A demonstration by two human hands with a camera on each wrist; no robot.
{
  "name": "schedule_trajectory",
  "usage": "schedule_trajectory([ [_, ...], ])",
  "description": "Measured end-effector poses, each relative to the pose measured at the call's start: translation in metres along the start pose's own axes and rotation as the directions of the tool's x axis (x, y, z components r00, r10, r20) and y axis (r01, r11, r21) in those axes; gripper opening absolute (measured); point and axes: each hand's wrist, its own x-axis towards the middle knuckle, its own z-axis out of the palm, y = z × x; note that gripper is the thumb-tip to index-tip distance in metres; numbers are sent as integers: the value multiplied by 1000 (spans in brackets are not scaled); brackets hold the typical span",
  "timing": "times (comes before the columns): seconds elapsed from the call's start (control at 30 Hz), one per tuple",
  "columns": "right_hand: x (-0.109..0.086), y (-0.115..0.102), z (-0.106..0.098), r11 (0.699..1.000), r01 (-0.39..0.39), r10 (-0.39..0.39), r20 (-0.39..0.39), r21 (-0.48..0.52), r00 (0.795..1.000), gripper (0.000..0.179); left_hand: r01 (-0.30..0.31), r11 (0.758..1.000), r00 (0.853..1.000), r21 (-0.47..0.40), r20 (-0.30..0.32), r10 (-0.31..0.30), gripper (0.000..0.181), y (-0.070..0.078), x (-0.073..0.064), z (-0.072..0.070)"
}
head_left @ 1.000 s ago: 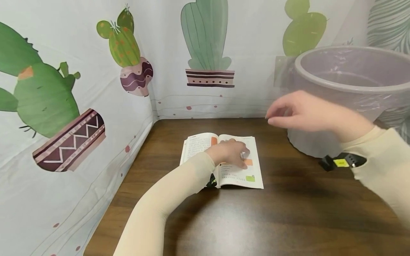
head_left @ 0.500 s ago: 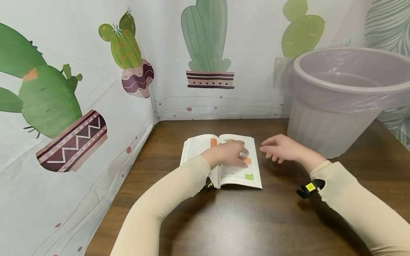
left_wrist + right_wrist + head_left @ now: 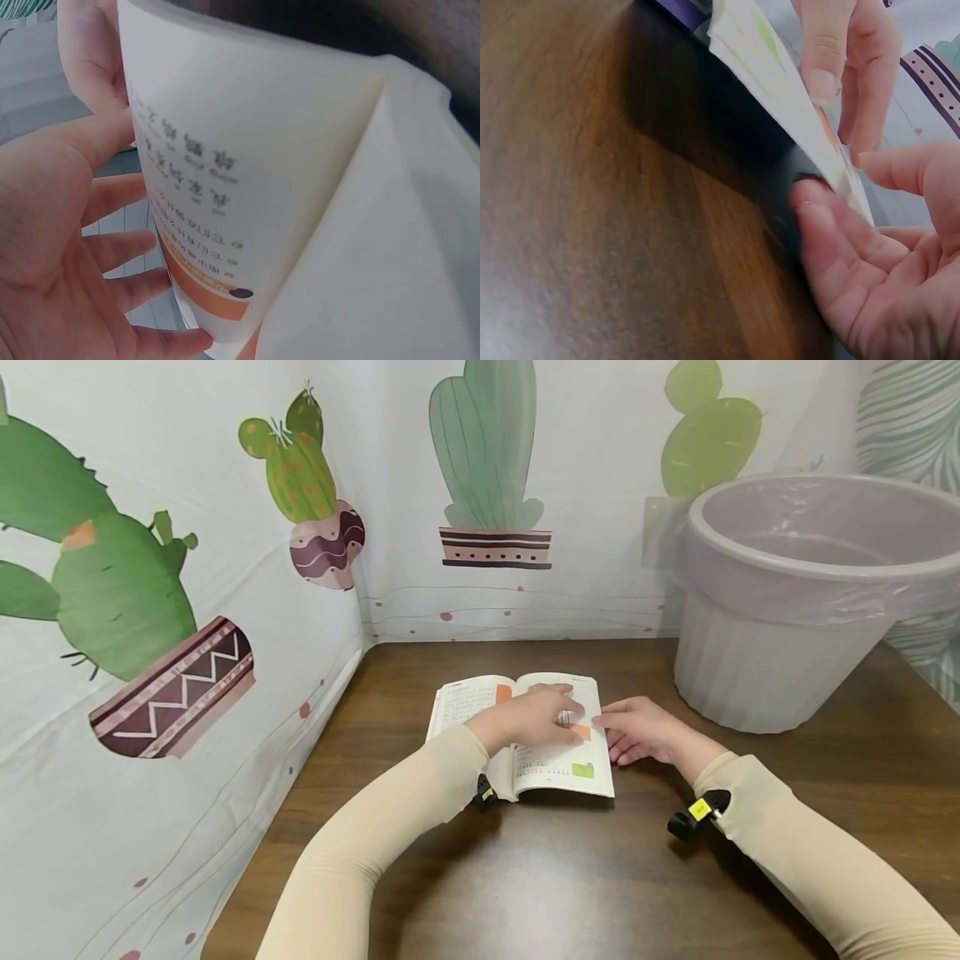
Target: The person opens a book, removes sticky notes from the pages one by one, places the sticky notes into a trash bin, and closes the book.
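Note:
An open book (image 3: 468,702) with printed text and orange and green patches lies on the wooden table in the head view. My left hand (image 3: 534,718), fingers spread, rests on its right page and covers part of the print. At the book's right edge is my right hand (image 3: 641,729), thumb over the page and the other fingers at the edge. The right wrist view shows the right hand's fingers (image 3: 825,225) under the book's edge (image 3: 780,90), the thumb on the page side. Curved pages (image 3: 225,112) fill much of the left wrist view, beside the left hand (image 3: 60,240).
A pale bin (image 3: 757,652) with a purplish plastic liner stands at the right rear of the wooden table (image 3: 525,877). A white cloth with cactus prints (image 3: 487,602) hangs behind and along the left side.
My right hand has come down from in front of the bin and moved left to the book's right edge, where it now takes hold. The left hand stays on the page.

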Motion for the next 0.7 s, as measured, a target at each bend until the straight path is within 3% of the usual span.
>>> schedule_trajectory([
  [0.2,3,5,1,999,2,-1,-28,34,1000,69,3,1000,1000,-7,-19,-3,55,3,1,1],
  [0.4,-1,9,-4,999,7,-5,-58,33,998,71,-32,998,999,-52,-8,31,57,6,2,4],
  [0.7,-13,12,-15,999,37,-36,-85,11,996,70,-41,996,999,-73,10,42,59,-6,-9,7],
])
